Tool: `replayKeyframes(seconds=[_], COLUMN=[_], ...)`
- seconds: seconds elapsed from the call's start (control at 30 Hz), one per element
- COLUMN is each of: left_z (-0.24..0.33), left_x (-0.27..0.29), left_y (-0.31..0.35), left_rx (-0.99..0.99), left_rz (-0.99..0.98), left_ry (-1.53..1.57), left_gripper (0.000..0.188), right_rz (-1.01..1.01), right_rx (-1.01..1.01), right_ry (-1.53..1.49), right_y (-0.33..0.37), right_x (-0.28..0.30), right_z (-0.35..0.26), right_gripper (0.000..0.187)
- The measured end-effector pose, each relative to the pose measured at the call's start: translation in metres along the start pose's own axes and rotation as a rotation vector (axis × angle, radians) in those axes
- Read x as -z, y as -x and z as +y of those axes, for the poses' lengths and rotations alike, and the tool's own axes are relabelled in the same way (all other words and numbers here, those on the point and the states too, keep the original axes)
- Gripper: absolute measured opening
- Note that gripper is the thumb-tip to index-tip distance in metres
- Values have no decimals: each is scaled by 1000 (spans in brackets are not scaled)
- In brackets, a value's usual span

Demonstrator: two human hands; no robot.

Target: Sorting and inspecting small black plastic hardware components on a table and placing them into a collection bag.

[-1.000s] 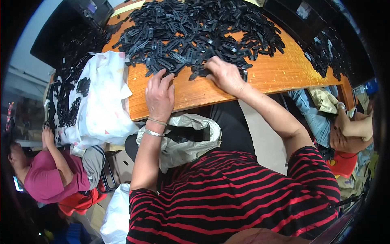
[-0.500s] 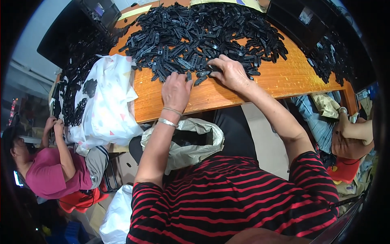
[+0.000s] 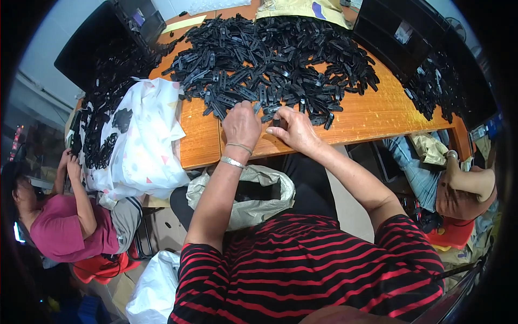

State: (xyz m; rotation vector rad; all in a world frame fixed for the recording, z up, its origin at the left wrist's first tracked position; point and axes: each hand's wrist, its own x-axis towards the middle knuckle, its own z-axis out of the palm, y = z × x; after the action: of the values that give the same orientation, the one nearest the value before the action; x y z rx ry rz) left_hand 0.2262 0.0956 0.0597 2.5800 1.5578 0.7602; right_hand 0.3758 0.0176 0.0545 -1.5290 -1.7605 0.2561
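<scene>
A wide heap of small, long black plastic pieces [image 3: 253, 59] covers the far part of the orange-brown wooden table [image 3: 199, 132]. At the heap's near edge my left hand [image 3: 241, 125] has its fingers curled down, and what they hold, if anything, is hidden. Just to its right, my right hand [image 3: 297, 129] pinches a dark plastic piece [image 3: 277, 122] between thumb and fingers. The hands are close together, low over the wood. Below the table edge, an open pale sack [image 3: 243, 213] with dark contents sits at my lap.
A white patterned plastic sheet [image 3: 145, 140] drapes over the table's left side. Dark screens or panels [image 3: 89, 46] stand at both far corners, with more black pieces around them. One person [image 3: 70, 227] works at the left, another [image 3: 467, 189] at the right. A white bag [image 3: 154, 286] lies on the floor.
Both hands have drawn closer to the near table edge. My right hand has moved left and toward me, away from the heap, with a black piece in its fingers.
</scene>
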Motion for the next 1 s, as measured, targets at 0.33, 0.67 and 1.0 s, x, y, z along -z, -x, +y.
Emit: replayKeyframes(seconds=[0.33, 0.67, 1.0], left_z=[-26, -30, -28], left_x=[12, 25, 23], left_y=[35, 43, 51], left_rx=[492, 544, 528], left_rz=[-193, -333, -234], left_ry=[1549, 1693, 1825], left_gripper=[41, 30, 28], right_rz=[-146, -146, -370], right_rx=[-382, -202, 185], right_ry=[-378, -268, 193], right_y=[0, 8, 8], right_x=[5, 13, 38], right_z=[-5, 9, 5], right_gripper=[28, 21, 29])
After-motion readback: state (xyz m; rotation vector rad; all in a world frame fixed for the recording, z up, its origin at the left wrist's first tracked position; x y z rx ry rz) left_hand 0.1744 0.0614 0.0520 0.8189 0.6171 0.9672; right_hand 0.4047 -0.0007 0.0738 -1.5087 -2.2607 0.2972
